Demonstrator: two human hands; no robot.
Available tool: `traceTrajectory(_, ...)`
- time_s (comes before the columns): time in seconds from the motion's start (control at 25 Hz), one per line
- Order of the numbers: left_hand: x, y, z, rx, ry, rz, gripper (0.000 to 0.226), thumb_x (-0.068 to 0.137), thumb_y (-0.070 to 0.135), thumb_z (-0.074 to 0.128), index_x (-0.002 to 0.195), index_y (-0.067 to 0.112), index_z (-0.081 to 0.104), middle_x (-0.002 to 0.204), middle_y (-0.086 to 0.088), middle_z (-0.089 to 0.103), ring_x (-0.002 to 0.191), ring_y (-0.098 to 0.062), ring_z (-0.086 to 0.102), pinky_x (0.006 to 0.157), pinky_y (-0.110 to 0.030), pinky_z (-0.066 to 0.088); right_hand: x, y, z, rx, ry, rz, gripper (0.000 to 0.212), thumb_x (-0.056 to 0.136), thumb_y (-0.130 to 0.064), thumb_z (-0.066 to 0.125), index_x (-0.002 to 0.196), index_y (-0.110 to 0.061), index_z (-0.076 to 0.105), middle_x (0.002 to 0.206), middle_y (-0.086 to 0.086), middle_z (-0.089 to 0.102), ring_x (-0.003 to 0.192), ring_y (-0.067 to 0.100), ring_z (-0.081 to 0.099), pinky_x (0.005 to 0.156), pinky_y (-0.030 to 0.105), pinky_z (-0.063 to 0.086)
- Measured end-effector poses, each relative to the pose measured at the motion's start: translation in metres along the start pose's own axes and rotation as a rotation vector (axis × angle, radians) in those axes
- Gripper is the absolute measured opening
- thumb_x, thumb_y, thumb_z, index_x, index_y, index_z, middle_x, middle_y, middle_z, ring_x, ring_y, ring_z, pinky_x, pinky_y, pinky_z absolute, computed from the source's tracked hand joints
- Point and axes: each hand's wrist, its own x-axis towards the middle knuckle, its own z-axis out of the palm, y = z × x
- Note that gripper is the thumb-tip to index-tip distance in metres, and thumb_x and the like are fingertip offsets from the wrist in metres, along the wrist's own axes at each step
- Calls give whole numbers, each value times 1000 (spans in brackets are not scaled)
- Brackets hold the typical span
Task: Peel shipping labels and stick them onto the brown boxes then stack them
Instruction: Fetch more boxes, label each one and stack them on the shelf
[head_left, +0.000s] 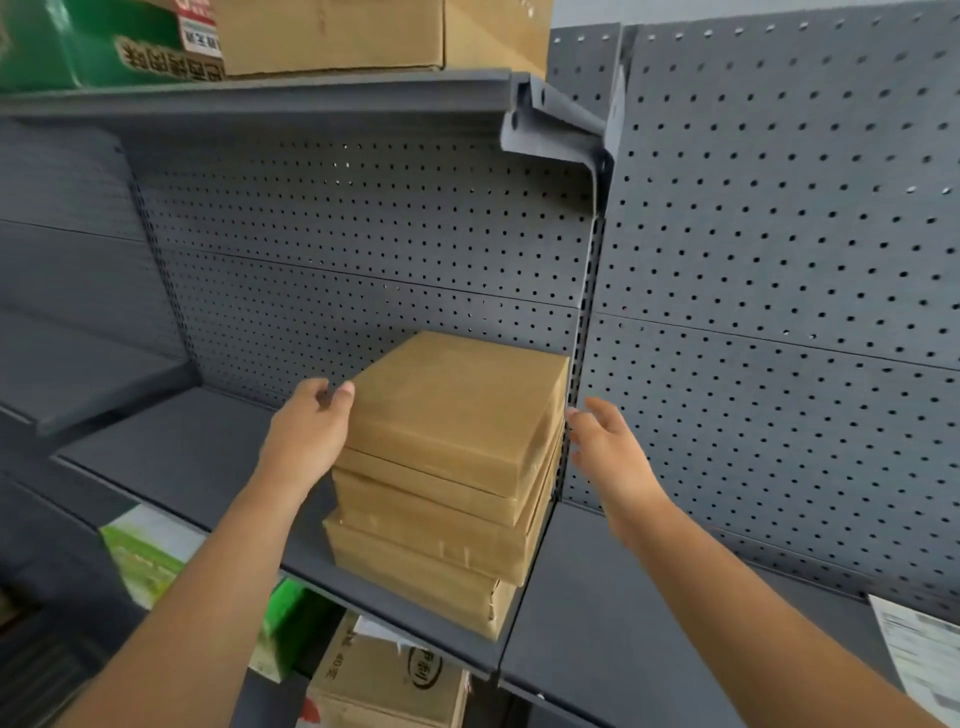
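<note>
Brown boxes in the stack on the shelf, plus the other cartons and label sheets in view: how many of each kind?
Brown boxes in the stack: 3
Plain cardboard cartons, one on the upper shelf and one below: 2
Green printed boxes: 2
Label sheets, at the right edge: 1
Total: 8

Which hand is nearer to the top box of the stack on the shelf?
Left. The left hand touches the left side of the top box, thumb at its upper edge. The right hand is open just right of the box, a small gap apart.
</note>
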Motion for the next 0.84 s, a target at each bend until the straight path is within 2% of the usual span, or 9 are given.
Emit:
traceTrajectory(0.12,5,-8,3,-270,-85,-182,64,101,58,44,149,15,46,153,-9,48,138,-31,46,110,-47,36,6,12,19,102,-63,89,70,89,-51,50,153,-32,29,153,-8,42,136,20,44,116,49,33)
traceTrajectory(0.2,5,-12,5,-344,-92,-210,67,98,62,47,147,17,49,150,-6,52,137,-30,49,111,-48,37,5,14,29,122,-98,103,65,86,-55,53,144,-30,41,140,-11,54,128,16,51,115,47,35)
traceTrajectory(0.32,-4,-7,10,-359,-36,-162,46,100,56,49,122,17,59,114,1,60,117,-28,57,96,-44,41,-1,8,27,129,-92,73,29,97,-42,50,123,-31,56,117,-11,65,111,14,59,107,41,43)
traceTrajectory(0.4,-16,6,14,-376,-33,-136,39,100,55,49,108,17,56,98,4,55,98,-22,55,88,-41,38,-6,8,12,151,-74,60,31,96,-41,50,124,-31,58,118,-8,67,110,16,62,104,43,47)
traceTrajectory(0.48,-32,22,21,-379,-78,-105,39,98,59,50,103,20,53,99,4,55,95,-19,54,87,-40,40,-15,8,-15,156,-23,49,31,96,-38,49,124,-30,60,118,-5,69,108,17,64,97,41,51)
traceTrajectory(0.56,-48,39,36,-369,-130,-78,42,96,61,52,105,20,55,104,4,58,96,-15,55,89,-41,43,-26,9,-50,158,41,45,28,97,-34,48,120,-30,63,113,-4,70,102,16,65,83,34,51)
traceTrajectory(0.64,-69,56,58,-359,-191,-34,41,96,59,54,104,19,56,105,2,60,97,-16,58,81,-39,45,-41,12,-90,161,116,49,27,97,-33,49,120,-31,64,110,-5,70,96,15,64,73,30,46)
traceTrajectory(0.76,-104,80,98,-335,-292,52,36,98,53,55,104,17,55,102,0,61,91,-15,58,65,-31,40,-62,27,-150,143,221,65,25,97,-30,50,114,-30,68,105,-4,73,95,17,65,76,32,49)
traceTrajectory(0.84,-124,91,128,-330,-381,82,33,98,51,56,110,20,57,107,4,62,92,-10,58,66,-29,41,-74,41,-187,166,291,81,25,95,-28,52,113,-29,70,107,-3,75,101,20,67,88,37,53)
